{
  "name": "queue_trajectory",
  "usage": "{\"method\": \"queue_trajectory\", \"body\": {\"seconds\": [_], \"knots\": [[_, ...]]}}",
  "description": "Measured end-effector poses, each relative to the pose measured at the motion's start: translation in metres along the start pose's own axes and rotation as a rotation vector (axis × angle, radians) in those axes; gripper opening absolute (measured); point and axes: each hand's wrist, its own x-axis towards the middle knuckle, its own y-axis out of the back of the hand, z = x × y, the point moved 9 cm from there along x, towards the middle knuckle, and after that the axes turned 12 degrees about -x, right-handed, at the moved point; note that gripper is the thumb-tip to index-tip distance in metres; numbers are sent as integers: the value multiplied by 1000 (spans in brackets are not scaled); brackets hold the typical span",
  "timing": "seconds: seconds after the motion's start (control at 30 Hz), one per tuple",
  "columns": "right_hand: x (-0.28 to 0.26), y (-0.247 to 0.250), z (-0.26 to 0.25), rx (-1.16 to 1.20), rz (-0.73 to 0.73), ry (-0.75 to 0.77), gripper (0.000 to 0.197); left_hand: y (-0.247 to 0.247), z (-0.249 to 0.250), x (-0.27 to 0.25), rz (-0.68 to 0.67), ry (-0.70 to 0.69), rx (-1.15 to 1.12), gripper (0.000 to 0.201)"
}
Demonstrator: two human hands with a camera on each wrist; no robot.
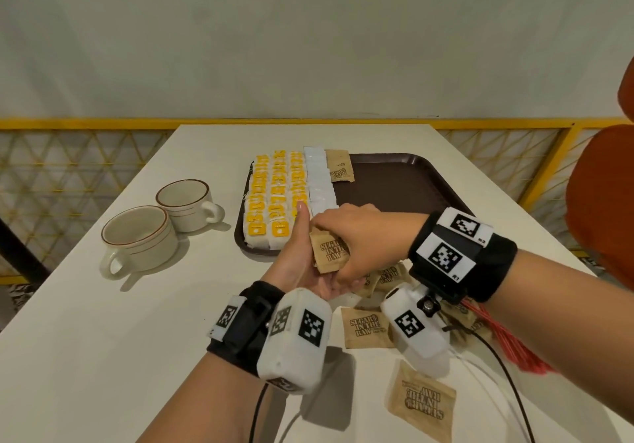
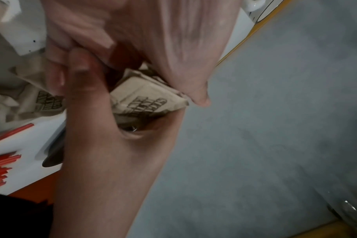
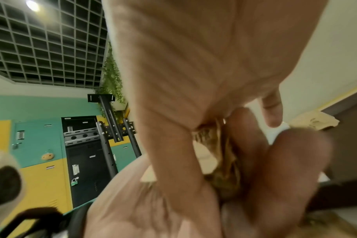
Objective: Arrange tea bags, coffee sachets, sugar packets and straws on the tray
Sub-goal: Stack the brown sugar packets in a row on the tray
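A small stack of brown sugar packets [image 1: 331,252] stands on edge between both hands, just in front of the brown tray [image 1: 394,181]. My left hand [image 1: 302,264] lies palm up under the stack with its thumb raised along it. From the right, my right hand [image 1: 356,236] curls over the stack and grips it. The left wrist view shows the same stack [image 2: 147,99] pinched between the hands. On the tray lie rows of yellow tea bags [image 1: 274,199], a column of white sachets [image 1: 319,181] and brown sugar packets [image 1: 339,166] at the far end.
Loose sugar packets [image 1: 365,327] lie on the white table near me, another [image 1: 422,405] closer still. Red straws [image 1: 507,336] lie under my right forearm. Two cups [image 1: 137,236] [image 1: 187,204] stand left of the tray. An orange chair [image 1: 603,202] is at the right.
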Motion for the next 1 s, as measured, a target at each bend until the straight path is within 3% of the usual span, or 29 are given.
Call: {"method": "queue_trajectory", "body": {"seconds": [0.13, 0.27, 0.33, 0.43, 0.53, 0.67, 1.0], "knots": [[3, 3, 4, 191, 23, -26, 34, -7, 1, -4, -86, -60, -129, 78], [5, 7, 6, 274, 57, -10, 31, -19, 5, -13, -232, -131, -191, 32], [2, 9, 9, 260, 57, 11, 43, -18, 6, -12, -232, -158, -123, 19], [-12, 22, 21, 257, 101, 35, 71, -14, 7, -9, -224, -168, -3, 26], [-24, 32, 33, 317, 186, 50, 52, -9, 8, -5, -233, -165, 46, 40], [-29, 33, 37, 429, 251, 53, 26, -15, 6, -8, -288, -158, 99, 21], [-28, 25, 38, 511, 246, 62, 16, -16, 2, -10, -290, -126, 173, 21]]}}
